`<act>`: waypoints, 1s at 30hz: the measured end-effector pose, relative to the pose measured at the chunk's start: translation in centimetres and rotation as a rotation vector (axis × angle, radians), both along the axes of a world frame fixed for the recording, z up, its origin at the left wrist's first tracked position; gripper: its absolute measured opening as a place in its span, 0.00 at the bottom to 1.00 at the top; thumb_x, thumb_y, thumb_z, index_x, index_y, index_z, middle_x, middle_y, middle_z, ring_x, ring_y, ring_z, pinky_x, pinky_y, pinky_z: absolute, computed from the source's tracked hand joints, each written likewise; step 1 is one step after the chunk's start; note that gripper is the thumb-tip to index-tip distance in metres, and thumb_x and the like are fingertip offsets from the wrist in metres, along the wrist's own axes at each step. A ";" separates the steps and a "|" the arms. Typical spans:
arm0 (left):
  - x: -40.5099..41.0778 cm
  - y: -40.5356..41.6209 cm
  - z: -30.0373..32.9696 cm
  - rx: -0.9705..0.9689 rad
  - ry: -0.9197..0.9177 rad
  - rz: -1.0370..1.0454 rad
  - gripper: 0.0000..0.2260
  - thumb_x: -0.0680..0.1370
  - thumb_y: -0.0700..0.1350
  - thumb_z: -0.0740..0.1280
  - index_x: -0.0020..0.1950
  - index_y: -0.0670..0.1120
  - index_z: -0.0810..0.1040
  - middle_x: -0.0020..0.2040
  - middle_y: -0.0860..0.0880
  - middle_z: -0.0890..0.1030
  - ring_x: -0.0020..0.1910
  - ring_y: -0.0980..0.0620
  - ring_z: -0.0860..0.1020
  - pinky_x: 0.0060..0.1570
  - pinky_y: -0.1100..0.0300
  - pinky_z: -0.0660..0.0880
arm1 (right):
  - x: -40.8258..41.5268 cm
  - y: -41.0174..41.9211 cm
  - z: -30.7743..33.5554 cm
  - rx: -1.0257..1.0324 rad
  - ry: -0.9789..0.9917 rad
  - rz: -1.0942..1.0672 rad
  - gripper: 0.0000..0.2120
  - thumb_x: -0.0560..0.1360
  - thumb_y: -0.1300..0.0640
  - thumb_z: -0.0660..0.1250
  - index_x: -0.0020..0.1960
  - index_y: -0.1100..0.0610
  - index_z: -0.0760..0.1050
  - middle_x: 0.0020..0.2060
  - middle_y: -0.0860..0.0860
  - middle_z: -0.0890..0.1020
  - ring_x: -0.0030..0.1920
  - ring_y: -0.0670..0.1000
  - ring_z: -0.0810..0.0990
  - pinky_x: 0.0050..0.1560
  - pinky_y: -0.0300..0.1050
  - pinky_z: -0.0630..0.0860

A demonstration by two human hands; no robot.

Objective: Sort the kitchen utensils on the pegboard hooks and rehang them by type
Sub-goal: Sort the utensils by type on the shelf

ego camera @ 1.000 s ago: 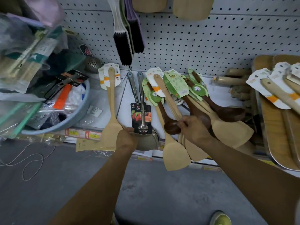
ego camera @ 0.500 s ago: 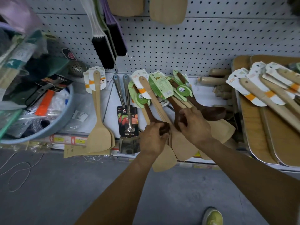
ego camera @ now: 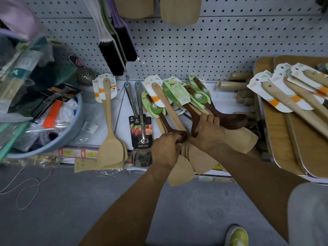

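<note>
On the shelf below the pegboard (ego camera: 204,50), the left hand (ego camera: 166,150), which a second ago was over by the steel turners (ego camera: 140,118), is now curled round the bowl of a dark wooden spoon (ego camera: 165,121). The right hand (ego camera: 208,134) is still kept in the same heap, fingers wrapped round a second dark spoon (ego camera: 192,112) at its neck. Both spoons are laid with their long axes running up the shelf, tagged handles pointed at the pegboard, bowls toward the shelf's front edge. A third dark spoon (ego camera: 229,118) is seen just right of the right hand, bowl angled rightward. Two steel turners are counted side by side, and two pale spatulas (ego camera: 110,139) are stacked at the left. Several more pale spatulas (ego camera: 198,157) are fanned beneath the hands; their number cannot be told.
</note>
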State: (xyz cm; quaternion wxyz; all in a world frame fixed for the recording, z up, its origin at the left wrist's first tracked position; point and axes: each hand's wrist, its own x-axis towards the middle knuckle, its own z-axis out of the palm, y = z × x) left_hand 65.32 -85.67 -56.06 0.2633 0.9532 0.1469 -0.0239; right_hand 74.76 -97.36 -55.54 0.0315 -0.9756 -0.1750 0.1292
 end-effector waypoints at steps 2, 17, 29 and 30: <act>-0.3 -0.1 0.5 -0.016 0.012 0.025 0.13 0.77 0.45 0.68 0.60 0.55 0.79 0.55 0.52 0.82 0.53 0.48 0.79 0.47 0.55 0.76 | -0.4 0.0 0.5 0.126 0.066 -0.080 0.38 0.66 0.42 0.73 0.66 0.60 0.61 0.63 0.59 0.70 0.64 0.60 0.67 0.60 0.52 0.69; -1.5 -1.7 7.5 0.248 0.144 -0.079 0.10 0.80 0.39 0.62 0.60 0.46 0.78 0.55 0.46 0.76 0.57 0.46 0.75 0.43 0.56 0.70 | -2.4 -2.0 7.6 1.215 0.782 -0.991 0.07 0.77 0.52 0.59 0.45 0.54 0.72 0.45 0.57 0.75 0.48 0.58 0.75 0.50 0.59 0.79; -1.7 -2.0 8.9 0.267 0.061 -0.158 0.11 0.78 0.37 0.63 0.55 0.48 0.80 0.53 0.47 0.75 0.55 0.45 0.71 0.43 0.58 0.65 | -3.7 -3.1 8.3 1.407 0.942 -1.044 0.13 0.76 0.55 0.59 0.57 0.58 0.72 0.48 0.59 0.76 0.48 0.60 0.76 0.42 0.56 0.79; -2.0 -2.7 9.0 0.190 0.005 -0.137 0.12 0.77 0.37 0.64 0.56 0.49 0.81 0.53 0.47 0.76 0.54 0.45 0.71 0.44 0.58 0.66 | -3.9 -3.5 8.7 1.404 0.952 -1.038 0.11 0.75 0.58 0.59 0.55 0.59 0.72 0.48 0.60 0.76 0.49 0.61 0.76 0.42 0.57 0.80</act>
